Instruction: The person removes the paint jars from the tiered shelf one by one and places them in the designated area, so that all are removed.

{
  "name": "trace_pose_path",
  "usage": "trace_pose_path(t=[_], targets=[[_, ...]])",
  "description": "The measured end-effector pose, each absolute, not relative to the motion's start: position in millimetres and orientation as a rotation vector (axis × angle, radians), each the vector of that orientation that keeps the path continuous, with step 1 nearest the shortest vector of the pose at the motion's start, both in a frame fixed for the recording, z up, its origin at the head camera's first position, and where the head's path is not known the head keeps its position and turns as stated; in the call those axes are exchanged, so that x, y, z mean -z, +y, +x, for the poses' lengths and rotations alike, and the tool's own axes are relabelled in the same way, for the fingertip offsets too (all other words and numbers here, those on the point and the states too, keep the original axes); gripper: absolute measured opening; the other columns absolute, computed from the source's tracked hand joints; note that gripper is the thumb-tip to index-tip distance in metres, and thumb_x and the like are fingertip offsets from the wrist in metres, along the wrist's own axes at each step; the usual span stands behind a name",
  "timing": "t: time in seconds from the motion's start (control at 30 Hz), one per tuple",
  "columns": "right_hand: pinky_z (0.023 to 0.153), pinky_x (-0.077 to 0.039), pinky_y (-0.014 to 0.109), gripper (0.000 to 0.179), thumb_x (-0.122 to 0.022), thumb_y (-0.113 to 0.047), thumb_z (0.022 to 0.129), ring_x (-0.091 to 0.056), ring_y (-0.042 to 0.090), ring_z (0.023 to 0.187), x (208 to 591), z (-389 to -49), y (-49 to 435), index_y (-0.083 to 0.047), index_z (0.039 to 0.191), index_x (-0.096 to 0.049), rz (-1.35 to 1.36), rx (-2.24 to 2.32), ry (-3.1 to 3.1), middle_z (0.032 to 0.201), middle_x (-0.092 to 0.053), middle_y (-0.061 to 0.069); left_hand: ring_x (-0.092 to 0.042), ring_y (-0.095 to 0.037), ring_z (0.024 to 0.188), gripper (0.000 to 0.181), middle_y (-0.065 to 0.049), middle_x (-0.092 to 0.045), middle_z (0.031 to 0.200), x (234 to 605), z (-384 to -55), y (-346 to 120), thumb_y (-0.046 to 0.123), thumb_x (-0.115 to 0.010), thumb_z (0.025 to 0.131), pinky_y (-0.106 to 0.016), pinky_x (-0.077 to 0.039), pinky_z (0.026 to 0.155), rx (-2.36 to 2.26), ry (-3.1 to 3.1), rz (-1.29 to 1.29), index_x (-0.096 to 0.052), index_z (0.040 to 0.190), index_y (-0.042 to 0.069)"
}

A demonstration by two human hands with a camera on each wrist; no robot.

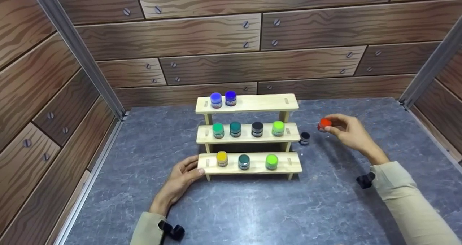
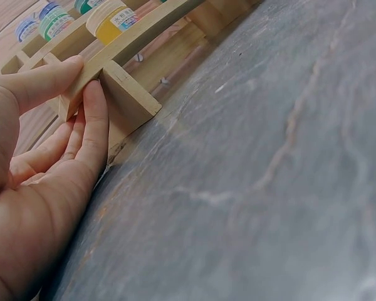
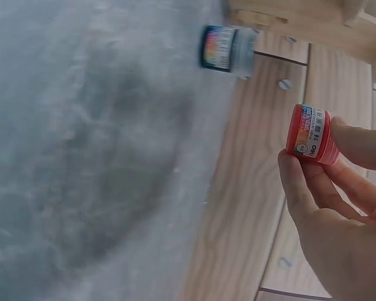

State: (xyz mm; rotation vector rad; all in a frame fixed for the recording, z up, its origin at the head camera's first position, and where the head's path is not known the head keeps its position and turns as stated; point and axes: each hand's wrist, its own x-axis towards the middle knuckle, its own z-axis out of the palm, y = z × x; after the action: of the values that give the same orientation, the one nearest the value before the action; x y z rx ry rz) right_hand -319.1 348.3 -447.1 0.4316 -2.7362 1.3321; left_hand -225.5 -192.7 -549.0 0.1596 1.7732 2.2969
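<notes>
A three-step wooden display rack (image 1: 260, 103) stands on the table. My left hand (image 1: 178, 182) pinches the left end of its lowest step, thumb on top and fingers beneath, as the left wrist view shows. To the right of the rack, my right hand (image 1: 352, 135) holds a small red paint jar (image 3: 310, 133) between thumb and fingertips, above the table. A black-lidded jar (image 1: 304, 138) sits on the table by the middle step's right end. On the lowest step are a yellow jar (image 1: 222, 159), a dark green jar (image 1: 244, 162) and a lime green jar (image 1: 271, 162).
The middle step carries a green jar (image 1: 218, 130), a teal jar (image 1: 235, 129), a black jar (image 1: 257, 129) and a lime jar (image 1: 278, 128). Two blue-toned jars, one lighter (image 1: 216, 100), stand left on the top step. Wood-patterned walls (image 1: 216, 35) enclose the grey table (image 1: 238, 209).
</notes>
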Motion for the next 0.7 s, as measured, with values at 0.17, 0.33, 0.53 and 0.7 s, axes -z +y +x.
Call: trace_pose_path(t=[0.17, 0.33, 0.53, 0.7], targets=[[0.089, -0.051, 0.003, 0.042, -0.069, 0.000, 0.101, -0.068, 0.043, 0.120, 462.8, -321.6, 348.9, 0.014, 0.139, -0.060, 0.427, -1.300, -2.769, 0.132, -0.066, 0.036, -0.065, -0.022, 0.122, 0.073, -0.031, -0.049, 0.151, 549.5, -225.2, -193.5, 0.002, -0.071, 0.097, -0.030, -0.057, 0.108, -2.304, 1.773, 0.158, -0.033, 0.157, -0.015], [0.090, -0.049, 0.002, 0.043, -0.069, -0.001, 0.101, -0.065, 0.050, 0.125, 476.7, -322.5, 349.4, 0.015, 0.140, -0.058, 0.424, -1.306, -2.809, 0.134, -0.064, 0.037, -0.065, -0.021, 0.122, 0.073, -0.031, -0.048, 0.152, 549.2, -224.9, -192.8, 0.000, -0.069, 0.096, -0.030, -0.057, 0.108, -2.310, 1.753, 0.145, -0.032, 0.157, -0.015], [0.090, -0.047, 0.001, 0.042, -0.070, -0.002, 0.101, -0.065, 0.051, 0.125, 485.0, -322.6, 349.4, 0.016, 0.137, -0.060, 0.461, -1.285, -2.820, 0.132, -0.065, 0.037, -0.065, -0.022, 0.124, 0.074, -0.032, -0.047, 0.154, 548.9, -225.4, -193.6, 0.001, -0.070, 0.097, -0.030, -0.056, 0.109, -2.298, 1.761, 0.150, -0.032, 0.158, -0.015], [0.090, -0.048, 0.002, 0.040, -0.070, -0.002, 0.100, -0.066, 0.050, 0.123, 485.2, -323.4, 349.1, 0.014, 0.136, -0.062, 0.472, -1.278, -2.852, 0.131, -0.067, 0.035, -0.064, -0.023, 0.125, 0.073, -0.031, -0.047, 0.154, 549.6, -225.2, -194.1, 0.000, -0.071, 0.096, -0.032, -0.056, 0.110, -2.298, 1.763, 0.153, -0.033, 0.158, -0.013]])
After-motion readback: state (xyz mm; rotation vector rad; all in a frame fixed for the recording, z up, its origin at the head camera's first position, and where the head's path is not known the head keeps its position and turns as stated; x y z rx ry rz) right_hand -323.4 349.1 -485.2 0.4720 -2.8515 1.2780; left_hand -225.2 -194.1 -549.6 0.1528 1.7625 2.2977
